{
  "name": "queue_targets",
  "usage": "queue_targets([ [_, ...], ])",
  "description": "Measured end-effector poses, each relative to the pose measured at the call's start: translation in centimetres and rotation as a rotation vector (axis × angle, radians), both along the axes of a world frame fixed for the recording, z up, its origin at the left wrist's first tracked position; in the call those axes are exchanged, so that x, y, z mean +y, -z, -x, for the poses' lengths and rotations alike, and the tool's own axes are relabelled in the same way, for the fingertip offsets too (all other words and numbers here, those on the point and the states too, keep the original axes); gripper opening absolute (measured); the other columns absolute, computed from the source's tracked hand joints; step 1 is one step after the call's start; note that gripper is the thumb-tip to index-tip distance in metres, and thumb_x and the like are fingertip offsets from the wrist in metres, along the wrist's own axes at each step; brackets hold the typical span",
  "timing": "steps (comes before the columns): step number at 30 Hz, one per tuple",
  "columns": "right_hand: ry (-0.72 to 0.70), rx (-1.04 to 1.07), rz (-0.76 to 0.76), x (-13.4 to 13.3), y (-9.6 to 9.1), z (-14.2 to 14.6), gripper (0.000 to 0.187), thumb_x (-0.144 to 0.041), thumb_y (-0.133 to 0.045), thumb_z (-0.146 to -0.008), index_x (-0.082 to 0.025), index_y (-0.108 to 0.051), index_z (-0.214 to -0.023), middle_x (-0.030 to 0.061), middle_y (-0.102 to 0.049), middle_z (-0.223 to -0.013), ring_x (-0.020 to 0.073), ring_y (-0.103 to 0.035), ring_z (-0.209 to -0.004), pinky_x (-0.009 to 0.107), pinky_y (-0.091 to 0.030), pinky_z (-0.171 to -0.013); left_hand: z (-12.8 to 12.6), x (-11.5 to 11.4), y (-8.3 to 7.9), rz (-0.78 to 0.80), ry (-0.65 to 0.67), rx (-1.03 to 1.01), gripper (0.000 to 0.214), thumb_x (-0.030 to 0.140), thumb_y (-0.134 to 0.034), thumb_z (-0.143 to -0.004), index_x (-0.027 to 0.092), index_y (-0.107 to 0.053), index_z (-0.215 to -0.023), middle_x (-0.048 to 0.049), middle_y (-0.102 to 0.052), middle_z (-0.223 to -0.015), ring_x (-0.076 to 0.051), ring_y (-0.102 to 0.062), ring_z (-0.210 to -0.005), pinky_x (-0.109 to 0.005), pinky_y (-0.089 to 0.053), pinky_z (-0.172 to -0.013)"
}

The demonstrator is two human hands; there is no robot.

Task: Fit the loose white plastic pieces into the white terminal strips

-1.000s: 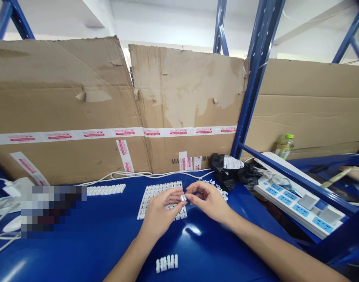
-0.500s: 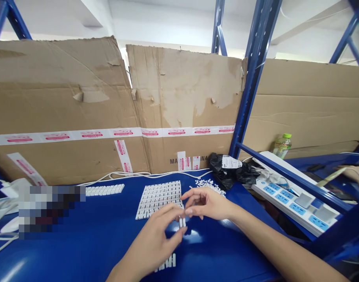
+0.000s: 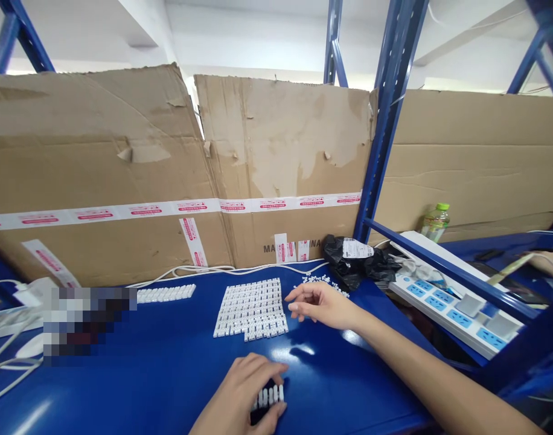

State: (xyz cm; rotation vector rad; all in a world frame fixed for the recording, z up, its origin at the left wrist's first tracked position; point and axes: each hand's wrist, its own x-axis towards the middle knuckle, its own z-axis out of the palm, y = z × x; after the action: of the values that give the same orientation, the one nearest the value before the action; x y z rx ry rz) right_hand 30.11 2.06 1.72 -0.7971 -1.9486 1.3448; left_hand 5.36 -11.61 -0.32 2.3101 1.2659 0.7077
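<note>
Head view: looking forward and down across a glossy blue surface (image 3: 122,386), with torn cardboard sheets (image 3: 281,139) banded in white-and-red tape standing behind it.
Left hand (image 3: 235,393): low in the view, cupped over a short row of white plastic blocks (image 3: 270,397), fingers curled down and touching them; whether it is pinching them, I cannot tell.
Right hand (image 3: 322,304): loosely open, fingers slightly spread, holding nothing, hovering just right of the main block grid.
Main block grid (image 3: 252,308): many white blocks packed side by side, lying flat on the surface between both hands and farther from the person than the short row.
Loose white pieces (image 3: 322,284): a scattered heap just beyond the right hand's fingers.
Long white strip (image 3: 165,293): lying left of the grid, well apart from it.
Nearby: black plastic bag (image 3: 349,260), blue-and-white power strip (image 3: 453,302), plastic bottle (image 3: 434,222).
Another person: a hand (image 3: 550,263) at the far right edge, beyond a blue rack beam (image 3: 444,266).
</note>
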Motion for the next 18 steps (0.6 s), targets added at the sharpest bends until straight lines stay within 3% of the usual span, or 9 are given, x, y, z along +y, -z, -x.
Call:
queue_targets([
  [4,0.127,-0.113,-0.269,0.6,0.1,-0.6,0.027,-0.044,-0.071,-0.097,-0.021,-0.078,-0.109,0.0049,-0.079,-0.084,0.0198,-0.073,-0.074,0.031,-0.056,-0.070,0.7,-0.6,-0.2,0.009,-0.024,0.006,0.033,0.028,-0.079,-0.088,0.037,-0.076,-0.120,-0.0028,-0.081,-0.113,-0.027,-0.076,-0.104,-0.041,-0.062,-0.098],
  [8,0.292,-0.381,-0.634,1.4,0.1,-1.7,0.026,-0.024,-0.058,-0.102,-0.022,-0.079,-0.117,0.0095,-0.081,-0.105,0.0256,-0.076,-0.093,0.038,-0.058,-0.085,1.7,0.0,-0.5,-0.065,-0.104,0.042,0.037,0.042,-0.073,-0.095,0.037,-0.074,-0.131,-0.0051,-0.077,-0.132,-0.029,-0.076,-0.117,-0.042,-0.064,-0.100],
  [13,0.355,-0.577,-0.729,2.5,0.9,-2.8,0.046,-0.008,-0.047,-0.100,-0.014,-0.069,-0.139,0.0186,-0.074,-0.132,0.0324,-0.072,-0.121,0.047,-0.055,-0.107,3.4,1.6,0.7,-0.257,-0.316,0.186,0.041,0.038,-0.050,-0.105,0.027,-0.071,-0.140,-0.0093,-0.075,-0.138,-0.032,-0.073,-0.125,-0.050,-0.062,-0.103],
  [18,0.196,-0.566,-0.763,2.8,2.1,-2.6,0.050,-0.013,-0.049,-0.101,-0.016,-0.062,-0.150,0.0155,-0.061,-0.153,0.0322,-0.054,-0.146,0.051,-0.042,-0.124,4.9,1.4,2.0,-0.322,-0.287,0.236,0.038,0.034,-0.052,-0.104,0.028,-0.073,-0.135,-0.0062,-0.080,-0.130,-0.029,-0.078,-0.115,-0.041,-0.067,-0.096],
])
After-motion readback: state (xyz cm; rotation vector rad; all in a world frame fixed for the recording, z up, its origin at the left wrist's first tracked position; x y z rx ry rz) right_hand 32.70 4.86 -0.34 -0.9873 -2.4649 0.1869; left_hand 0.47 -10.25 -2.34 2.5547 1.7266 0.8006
